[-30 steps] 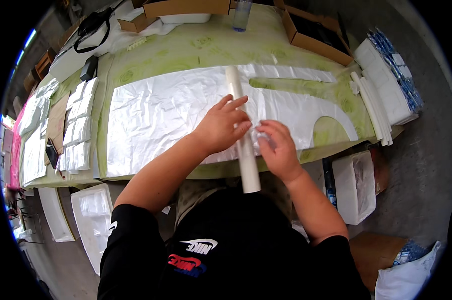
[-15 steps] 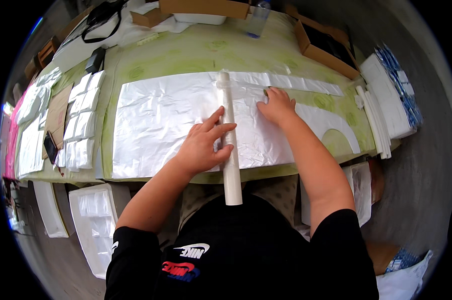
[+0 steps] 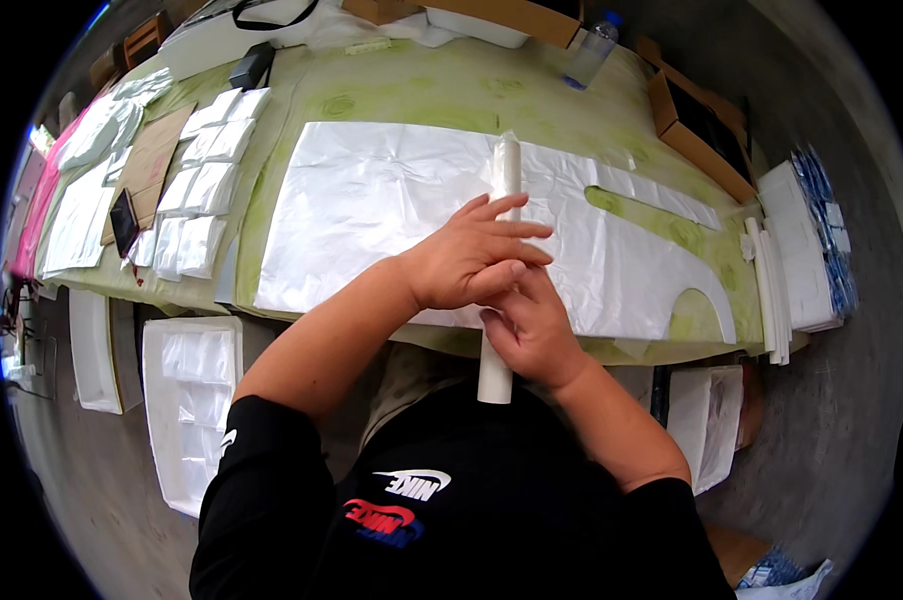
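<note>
— White and stiff-looking, that tube: a long roll lying across the thin plastic sheet on the green table, its near end sticking out past the table's front edge.

— And the hands in the head view?

— The left hand lies over the tube with fingers spread and lightly curled, pressing down rather than clasping. The right hand sits just beneath it, curled around the tube's near part; whether it pinches the film too, I cannot tell.

— How would it handle?

— My judgement: the tube is light and rigid, likely to roll on that slick film, so it is best held around its middle or the overhanging end. The sheet is soft, crinkly and slippery, easily creased or dragged.

— Room to move?

— Open film on both sides of the tube. Left of the sheet lie rows of small white bags; at the right edge, a stack of white pieces and a cardboard box; a plastic bottle stands at the far side. The front edge is close to the person's body.
</note>
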A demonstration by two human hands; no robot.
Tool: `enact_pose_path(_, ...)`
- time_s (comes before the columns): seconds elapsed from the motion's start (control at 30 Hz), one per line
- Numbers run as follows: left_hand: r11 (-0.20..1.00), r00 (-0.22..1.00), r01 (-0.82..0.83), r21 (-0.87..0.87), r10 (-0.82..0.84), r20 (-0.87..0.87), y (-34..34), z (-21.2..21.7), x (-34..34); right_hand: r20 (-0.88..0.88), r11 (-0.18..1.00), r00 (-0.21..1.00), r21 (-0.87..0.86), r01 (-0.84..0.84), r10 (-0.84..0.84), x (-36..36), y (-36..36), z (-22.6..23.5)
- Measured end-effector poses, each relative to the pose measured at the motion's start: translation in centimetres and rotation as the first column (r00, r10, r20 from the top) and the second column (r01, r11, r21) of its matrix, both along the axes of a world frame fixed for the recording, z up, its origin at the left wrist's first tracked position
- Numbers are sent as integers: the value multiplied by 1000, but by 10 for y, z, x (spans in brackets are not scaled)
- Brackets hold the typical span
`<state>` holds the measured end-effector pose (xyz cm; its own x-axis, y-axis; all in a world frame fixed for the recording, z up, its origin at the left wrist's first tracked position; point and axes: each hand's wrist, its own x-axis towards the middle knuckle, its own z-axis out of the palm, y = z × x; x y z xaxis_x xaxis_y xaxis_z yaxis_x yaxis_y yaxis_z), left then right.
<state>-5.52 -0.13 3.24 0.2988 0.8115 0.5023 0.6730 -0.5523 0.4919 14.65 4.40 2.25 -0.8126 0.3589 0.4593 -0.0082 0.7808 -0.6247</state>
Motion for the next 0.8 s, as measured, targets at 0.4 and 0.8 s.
enact_pose_path(0.4,986,999,-15,-165,9,-37,-32,8,-22,-23,946,951,-98,-308,307,-32,-44,0)
enact_pose_path(0.8,616,624,-776,-133,721,-299,-99,18,-62,-134,960,955,-56,-273,264,14,-45,-6)
